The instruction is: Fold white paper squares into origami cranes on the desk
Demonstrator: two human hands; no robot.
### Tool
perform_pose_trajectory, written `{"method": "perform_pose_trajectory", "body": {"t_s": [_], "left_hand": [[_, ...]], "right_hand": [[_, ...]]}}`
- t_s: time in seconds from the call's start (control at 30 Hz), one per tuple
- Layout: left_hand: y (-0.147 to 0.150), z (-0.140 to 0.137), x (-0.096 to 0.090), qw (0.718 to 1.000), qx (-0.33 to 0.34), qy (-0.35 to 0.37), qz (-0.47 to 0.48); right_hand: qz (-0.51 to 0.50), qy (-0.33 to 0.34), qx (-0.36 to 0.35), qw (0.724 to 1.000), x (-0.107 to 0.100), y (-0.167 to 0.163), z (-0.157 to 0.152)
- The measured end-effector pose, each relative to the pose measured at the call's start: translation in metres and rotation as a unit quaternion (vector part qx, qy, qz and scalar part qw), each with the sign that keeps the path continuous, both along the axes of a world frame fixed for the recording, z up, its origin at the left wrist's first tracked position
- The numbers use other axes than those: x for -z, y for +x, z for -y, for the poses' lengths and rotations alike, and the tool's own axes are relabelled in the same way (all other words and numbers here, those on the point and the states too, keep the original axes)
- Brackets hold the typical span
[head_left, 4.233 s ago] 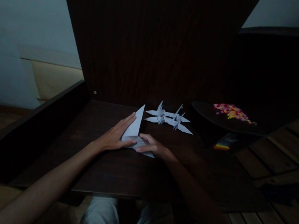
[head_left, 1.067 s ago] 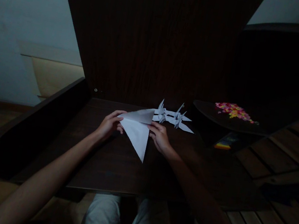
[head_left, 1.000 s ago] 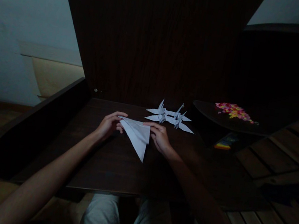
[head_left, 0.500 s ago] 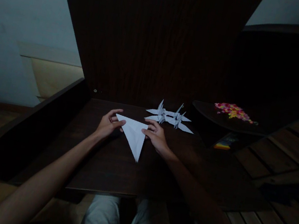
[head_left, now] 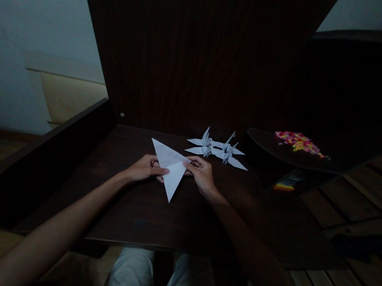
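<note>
A white sheet of paper folded into a triangle [head_left: 171, 163] is held up over the dark wooden desk. My left hand [head_left: 147, 168] pinches its long left edge, thumb on top and fingers behind. At the right corner, my right hand [head_left: 200, 174] grips the paper between thumb and fingers. One point of the triangle faces down toward me, another up and left. Just beyond my right hand, several folded white paper cranes [head_left: 226, 154] stand close together on the desk.
A dark shelf [head_left: 261, 143] at the right bears a pile of small pink, red and yellow pieces [head_left: 300, 142]. Below it lies a small item with an orange and yellow edge [head_left: 284, 186]. A raised side panel [head_left: 44, 156] bounds the desk [head_left: 146, 229] on the left.
The paper triangle has turned clockwise, its lower point swinging left. My left hand has slid down along the paper's left edge; my right hand stays near the right corner.
</note>
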State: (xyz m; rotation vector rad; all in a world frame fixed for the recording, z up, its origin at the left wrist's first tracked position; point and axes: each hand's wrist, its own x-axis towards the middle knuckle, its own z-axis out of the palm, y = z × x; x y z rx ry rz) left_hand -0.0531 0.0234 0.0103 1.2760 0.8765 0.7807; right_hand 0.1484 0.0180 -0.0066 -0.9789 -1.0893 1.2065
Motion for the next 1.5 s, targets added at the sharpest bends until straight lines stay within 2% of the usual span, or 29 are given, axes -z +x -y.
{"method": "perform_pose_trajectory", "body": {"t_s": [0.17, 0.3, 0.43, 0.53, 0.77, 0.97, 1.13, 1.3, 1.5], "left_hand": [[-0.002, -0.002, 0.002, 0.999, -0.016, 0.021, 0.042], [-0.005, -0.004, 0.001, 0.998, -0.013, 0.035, 0.040], [-0.006, -0.003, 0.001, 0.998, -0.004, 0.055, 0.028], [-0.005, -0.003, 0.001, 0.997, -0.023, 0.065, 0.045], [-0.004, -0.005, 0.003, 0.992, -0.057, 0.015, 0.110], [-0.003, -0.006, 0.001, 0.988, -0.080, 0.006, 0.128], [-0.003, -0.003, -0.005, 0.990, -0.066, 0.012, 0.125], [-0.004, -0.002, -0.005, 0.994, -0.026, 0.018, 0.109], [-0.002, 0.003, -0.008, 0.988, -0.104, 0.117, -0.015]], "right_hand": [[-0.054, -0.040, -0.044, 0.997, -0.001, 0.003, -0.001], [-0.082, -0.068, -0.074, 0.992, -0.003, 0.003, 0.000], [-0.092, -0.073, -0.070, 0.991, -0.004, 0.003, 0.001], [-0.094, -0.076, -0.070, 0.990, -0.003, 0.004, 0.001], [-0.084, -0.053, -0.049, 0.994, -0.004, 0.005, 0.001], [-0.091, -0.057, -0.050, 0.993, -0.004, 0.005, 0.001], [-0.095, -0.051, -0.051, 0.993, 0.000, 0.005, 0.000], [-0.093, -0.064, -0.046, 0.993, 0.001, 0.006, -0.002], [-0.090, -0.057, -0.047, 0.993, -0.001, 0.004, 0.000]]}}
